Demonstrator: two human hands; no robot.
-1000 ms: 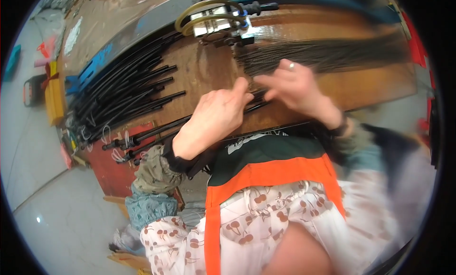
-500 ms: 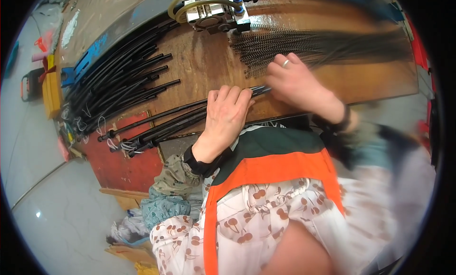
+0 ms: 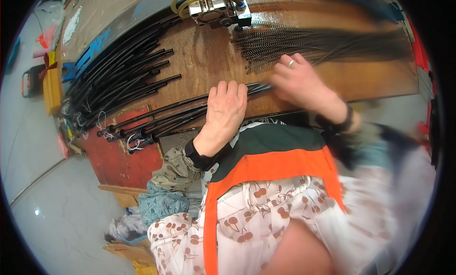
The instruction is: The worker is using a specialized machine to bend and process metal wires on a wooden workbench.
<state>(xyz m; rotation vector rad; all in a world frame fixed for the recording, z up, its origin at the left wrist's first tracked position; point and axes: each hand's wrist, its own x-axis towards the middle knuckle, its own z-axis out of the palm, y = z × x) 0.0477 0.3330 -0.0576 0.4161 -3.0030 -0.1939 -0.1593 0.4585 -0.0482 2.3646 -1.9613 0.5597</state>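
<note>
Several slim black rods [image 3: 186,114] lie slantwise along the near edge of the wooden board, with thicker ends and white loops at the left. My left hand [image 3: 224,108] is closed over them from above, fingers together. At their right ends my right hand [image 3: 301,85], with a ring on one finger, is curled closed around the tips; its fingertips are partly hidden and slightly blurred. Beyond it a bundle of long thin coil springs [image 3: 285,43] spreads to the right, its far end smeared.
A metal clamp-like device with hoses [image 3: 213,9] stands at the far middle of the wooden board [image 3: 194,52]. Another pile of black rods [image 3: 121,71] covers the left side. A red panel [image 3: 121,163] lies near left, and a yellow container [image 3: 51,95] sits beyond the left edge.
The near rods have spread apart at their left ends. My left hand has shifted slightly away from me, and my right hand slightly to the right.
</note>
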